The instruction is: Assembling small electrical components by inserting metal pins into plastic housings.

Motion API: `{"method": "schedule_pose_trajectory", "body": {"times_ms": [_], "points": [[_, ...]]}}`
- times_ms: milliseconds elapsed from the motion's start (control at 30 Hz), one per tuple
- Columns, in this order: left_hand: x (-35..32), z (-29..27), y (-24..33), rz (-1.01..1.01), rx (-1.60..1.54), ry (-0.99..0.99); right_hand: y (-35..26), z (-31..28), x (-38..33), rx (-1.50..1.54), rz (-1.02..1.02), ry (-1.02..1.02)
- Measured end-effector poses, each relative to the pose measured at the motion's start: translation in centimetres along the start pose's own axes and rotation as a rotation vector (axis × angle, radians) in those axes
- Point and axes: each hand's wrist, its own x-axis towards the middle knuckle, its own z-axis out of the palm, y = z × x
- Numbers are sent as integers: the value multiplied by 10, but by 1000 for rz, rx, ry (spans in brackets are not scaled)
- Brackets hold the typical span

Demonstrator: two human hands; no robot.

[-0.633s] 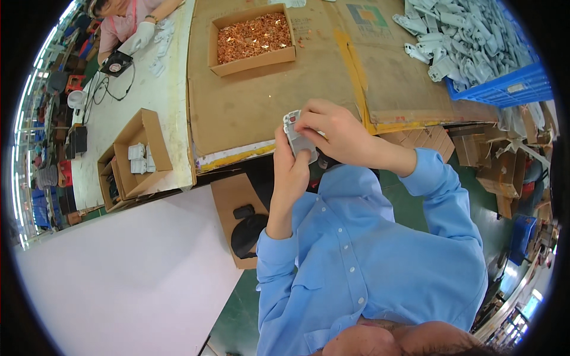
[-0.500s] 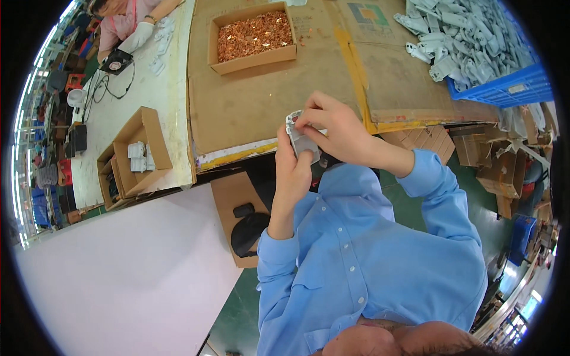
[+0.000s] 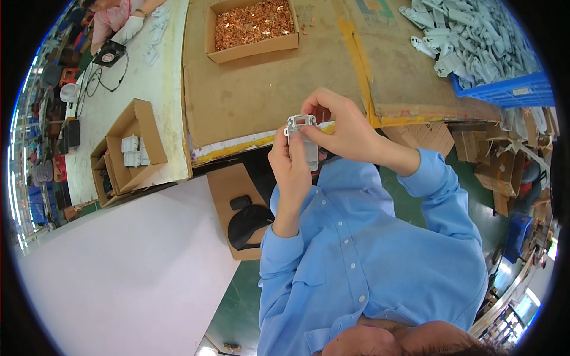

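Observation:
A white plastic housing (image 3: 310,155) with a rectangular opening at its top end is held up just off the table's near edge. My left hand (image 3: 291,169) is closed around its left side, the thumb lying on its face. At the upper right corner, the fingers and thumb of my right hand (image 3: 347,129) pinch the housing. Whether a small part sits between those right fingertips cannot be made out. Beyond my hands, a cardboard box (image 3: 255,53) full of small copper-coloured metal pieces (image 3: 252,26) rests on the cardboard-covered table (image 3: 237,95).
A blue crate (image 3: 504,93) heaped with white plastic parts (image 3: 475,44) stands at the far right. On the white table to the left is an open carton (image 3: 148,133) with white pieces (image 3: 135,151). Farther off, a co-worker's gloved hand (image 3: 130,28) is near a black device (image 3: 110,53).
The housing has turned so its top end and opening now face up more plainly. My left thumb has moved up its face, and my right fingers have shifted to its upper right corner.

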Motion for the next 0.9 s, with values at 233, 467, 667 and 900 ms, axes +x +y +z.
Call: {"method": "schedule_pose_trajectory", "body": {"times_ms": [233,467,667,900], "points": [[2,2,6,-11,129,45,0,-1,3,-33,-7,44],[3,3,1,17,170,47,0,-7,8,-29,91,-23],[6,2,-6,30,206,33,7,-6,7,-19,92,-26],[11,-5,-15,58,279,-14,8,-14,11,-20,109,-86]]}}
